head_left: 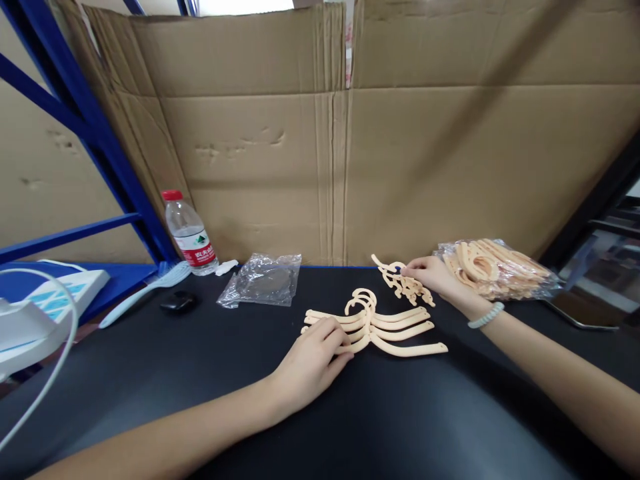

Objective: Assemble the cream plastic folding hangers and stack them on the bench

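Cardboard [240, 147]: across the top of the frame.
Surface [400, 420]: black, filling the bottom.
Bag [505, 270]: far right, just behind the right hand [434, 277].
Hangers [371, 325]: centre, fanned, partly under the left hand [314, 353], whose thumb and finger pinch the nearest one.
Bottle [193, 233]: upright, left, well apart from both hands.
Small pieces [410, 288]: right of centre, at the right hand's bunched fingertips; grip unclear.
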Motion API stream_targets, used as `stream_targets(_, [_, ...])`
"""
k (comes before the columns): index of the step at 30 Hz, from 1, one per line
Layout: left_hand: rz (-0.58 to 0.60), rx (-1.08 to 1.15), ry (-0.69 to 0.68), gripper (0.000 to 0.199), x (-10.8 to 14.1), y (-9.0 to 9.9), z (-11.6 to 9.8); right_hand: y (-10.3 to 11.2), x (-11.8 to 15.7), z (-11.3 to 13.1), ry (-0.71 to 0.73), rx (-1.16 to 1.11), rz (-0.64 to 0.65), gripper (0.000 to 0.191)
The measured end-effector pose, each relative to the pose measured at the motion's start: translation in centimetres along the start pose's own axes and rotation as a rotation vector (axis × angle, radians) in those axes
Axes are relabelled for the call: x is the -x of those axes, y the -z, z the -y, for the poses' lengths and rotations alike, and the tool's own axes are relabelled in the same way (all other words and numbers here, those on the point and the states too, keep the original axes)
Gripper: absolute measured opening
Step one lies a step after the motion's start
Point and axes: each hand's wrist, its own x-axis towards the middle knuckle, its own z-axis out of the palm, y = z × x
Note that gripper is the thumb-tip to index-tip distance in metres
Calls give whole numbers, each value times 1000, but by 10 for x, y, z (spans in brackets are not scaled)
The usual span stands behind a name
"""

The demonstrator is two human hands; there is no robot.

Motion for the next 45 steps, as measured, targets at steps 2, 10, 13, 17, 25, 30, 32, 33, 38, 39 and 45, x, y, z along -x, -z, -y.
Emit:
stream_targets(2, [-29,26,2,4,0,3,0,4,14,0,5,-117,6,28])
stream_targets(10, [-135,118,104,4,1,1,9,0,84,17,-117,-777,219,32])
stream_targets(13, [-247,165,166,12,1,-1,12,-3,91,23,-98,-848,225,29])
stream_targets(17, [-348,178,176,15,0,2,13,-2,91,23,-112,-916,276,26])
stream_targets(25, [-417,133,101,12,-3,4,15,20,93,21,-249,-1061,594,22])
stream_targets(30, [-427,89,81,12,-2,4,17,21,94,24,-293,-1066,654,21])
stream_targets(32, [-427,82,78,13,-2,4,17,20,95,26,-314,-1058,659,20])
stream_targets(33, [-424,80,77,12,-2,5,17,19,95,26,-323,-1051,652,20])
stream_targets(38, [-428,67,66,10,-5,6,14,15,95,25,-331,-985,596,21])
stream_targets(39, [-429,64,64,10,-5,6,14,15,95,24,-333,-973,602,21])
stream_targets(45, [-432,70,35,12,-4,6,15,13,95,20,-326,-946,617,21])
